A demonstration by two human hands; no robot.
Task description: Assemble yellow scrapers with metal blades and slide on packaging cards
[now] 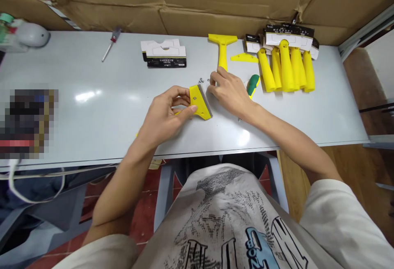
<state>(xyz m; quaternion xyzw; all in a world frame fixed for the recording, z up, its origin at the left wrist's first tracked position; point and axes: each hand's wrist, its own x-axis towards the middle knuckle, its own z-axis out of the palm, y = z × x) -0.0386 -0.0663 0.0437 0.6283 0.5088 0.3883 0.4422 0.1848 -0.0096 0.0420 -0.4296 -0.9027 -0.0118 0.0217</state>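
A light grey T-shirt with dark and blue printing [221,215] is nearest the camera, below the edge of a long, glossy, pale grey table [101,117]. Over the table, the left hand [168,115] is closed around a yellow plastic scraper with a flared head and a straight metal edge [199,103], its thumb pressed on the upper face and its fingers curled behind. The scraper is tilted, with its metal edge facing the right hand [229,90]. That hand is bent, with thumb and fingertips drawn close together, just beside a small cluster of loose metal screws [201,80]; whether it pinches anything, I cannot tell. A small metal piece [239,119] lies below the right wrist.

Beyond the right hand are a yellow T-shaped plastic scraper [223,47], a thin, flat yellow plastic plate [244,58] and a tool with a green and yellow handle [253,85], partly hidden by the forearm. Farther right, yellow tubular plastic handles [286,66] lie beside black and white printed cards [287,37]. 2 overlapping black and white cardboard sleeves [166,51] and a dark-handled screwdriver with a metal shaft [115,35] lie toward the back, before brown cardboard [200,8].
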